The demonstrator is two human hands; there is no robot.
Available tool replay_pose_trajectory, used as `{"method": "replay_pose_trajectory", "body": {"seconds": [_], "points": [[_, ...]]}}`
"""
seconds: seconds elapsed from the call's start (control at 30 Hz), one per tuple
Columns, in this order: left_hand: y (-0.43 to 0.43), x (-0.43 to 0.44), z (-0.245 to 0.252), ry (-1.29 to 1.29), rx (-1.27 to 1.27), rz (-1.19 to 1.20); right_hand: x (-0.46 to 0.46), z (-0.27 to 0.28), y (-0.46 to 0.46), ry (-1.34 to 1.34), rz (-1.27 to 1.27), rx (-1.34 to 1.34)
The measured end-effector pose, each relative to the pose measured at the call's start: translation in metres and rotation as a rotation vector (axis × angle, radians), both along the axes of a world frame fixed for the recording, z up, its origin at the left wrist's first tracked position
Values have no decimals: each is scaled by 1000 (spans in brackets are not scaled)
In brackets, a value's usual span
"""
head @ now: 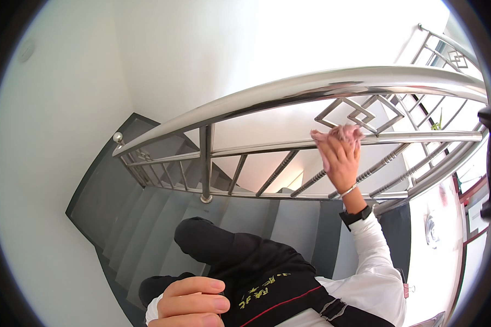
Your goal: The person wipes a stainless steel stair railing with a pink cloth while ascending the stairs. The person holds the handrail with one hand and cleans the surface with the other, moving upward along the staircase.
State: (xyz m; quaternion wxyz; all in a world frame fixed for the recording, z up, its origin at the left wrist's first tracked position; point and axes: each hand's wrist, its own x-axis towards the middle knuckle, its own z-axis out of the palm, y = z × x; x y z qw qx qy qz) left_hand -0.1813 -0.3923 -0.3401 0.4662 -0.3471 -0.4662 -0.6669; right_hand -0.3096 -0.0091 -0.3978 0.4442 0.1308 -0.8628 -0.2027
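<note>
My right hand [340, 163] holds a crumpled pink cloth [345, 133] against the middle bar [270, 147] of a stainless steel stair railing. The cloth is slightly blurred, and part of it hangs below my thumb side. Just above it sits a diamond-shaped metal ornament [358, 114] beneath the thick handrail [294, 88]. My left hand [192, 304] is at the bottom of the view, in front of my black apron [266, 282]. Its fingers are bent and close together; the palm is hidden, so whether it holds anything is unclear.
Grey stairs [147, 229] descend to a landing [106, 184] on the left. A vertical post [206, 163] and slanted balusters [278, 173] stand below the bar. White walls [57, 122] enclose the stairwell. Another railing [446, 41] is at upper right.
</note>
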Motion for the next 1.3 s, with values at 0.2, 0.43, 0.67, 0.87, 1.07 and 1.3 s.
{"method": "replay_pose_trajectory", "body": {"seconds": [0.2, 0.43, 0.67, 0.87, 1.07, 1.3], "points": [[-4, 2, 1, -2, -20, -39, 40, 40, 8, -87, 190, -127], [4, -5, -5, 30, -44, -37, 13, 148, 41, 271, -34, 107], [8, -7, -11, 1, 16, -59, 9, 55, 41, 311, -145, -105], [4, -5, -7, 43, 50, -140, 45, 27, 22, -288, 45, -251], [8, -12, -8, 99, 50, -152, 58, 105, 32, 133, -70, 32], [9, -17, -13, 118, 26, -187, 30, 107, 25, 24, -383, 146]]}}
